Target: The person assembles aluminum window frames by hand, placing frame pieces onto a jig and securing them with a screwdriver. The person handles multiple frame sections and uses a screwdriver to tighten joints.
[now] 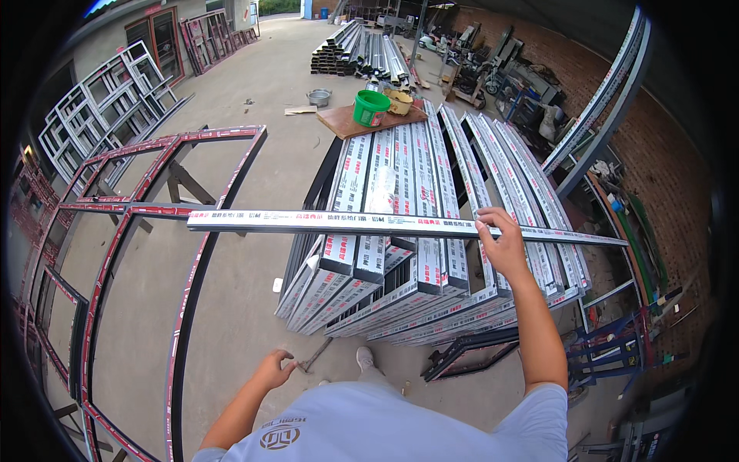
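Observation:
My right hand (500, 240) is closed around a long, narrow profile bar (346, 222) wrapped in white printed film with a dark lower edge. Crosswise, the bar spans the stack of film-covered profiles (377, 173), and its left end overlaps the edge of a large window frame (96, 308). My left hand (273, 369) hangs low near my body, fingers loosely bent and apart, with nothing visible in it. Just beyond its fingertips is a thin stick-like tool (314, 356), seemingly on the floor; its exact kind is unclear.
A green bucket (371, 108) and a yellowish pail (399, 102) stand on a brown board (339, 123) atop the stack's far end. More profiles (362, 54) lie farther back. White frames (108, 108) lean at the left wall. A small dark frame (471, 358) lies near my feet.

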The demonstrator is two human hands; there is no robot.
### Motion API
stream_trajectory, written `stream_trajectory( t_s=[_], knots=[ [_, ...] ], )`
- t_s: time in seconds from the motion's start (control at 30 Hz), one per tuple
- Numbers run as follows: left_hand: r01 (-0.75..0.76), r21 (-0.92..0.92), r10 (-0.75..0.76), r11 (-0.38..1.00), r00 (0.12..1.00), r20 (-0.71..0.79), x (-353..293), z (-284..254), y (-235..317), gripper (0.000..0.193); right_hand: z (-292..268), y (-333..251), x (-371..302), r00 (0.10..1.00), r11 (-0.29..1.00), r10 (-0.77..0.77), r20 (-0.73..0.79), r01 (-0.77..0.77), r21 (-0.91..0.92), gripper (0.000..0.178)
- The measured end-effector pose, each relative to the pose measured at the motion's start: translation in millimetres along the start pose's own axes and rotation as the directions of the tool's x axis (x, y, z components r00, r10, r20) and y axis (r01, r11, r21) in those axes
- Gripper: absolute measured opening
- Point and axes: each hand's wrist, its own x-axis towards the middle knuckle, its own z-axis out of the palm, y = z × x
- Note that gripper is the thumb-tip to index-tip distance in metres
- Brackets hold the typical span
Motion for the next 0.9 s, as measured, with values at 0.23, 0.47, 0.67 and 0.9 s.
stream_trajectory(
  t_s=[0.23,0.47,0.67,0.9],
  knots=[
    [0.584,-0.034,-0.584,0.811,0.803,-0.117,-54,30,-13,0.040,104,171,217,0.968,0.996,0.088,0.235,-0.087,-0.014,0.021],
    [0.820,-0.240,-0.839,0.520,0.543,0.038,-42,74,16,0.045,249,302,366,0.934,0.970,0.238,0.266,-0.242,-0.018,0.062],
    [0.857,-0.277,-0.884,0.434,0.464,0.050,-17,70,48,0.045,331,337,434,0.886,0.919,0.391,0.251,-0.390,-0.055,0.088],
    [0.886,-0.283,-0.912,0.368,0.403,0.077,-9,70,61,0.045,366,372,471,0.900,0.920,0.391,0.191,-0.381,-0.091,0.056]
  ],
)
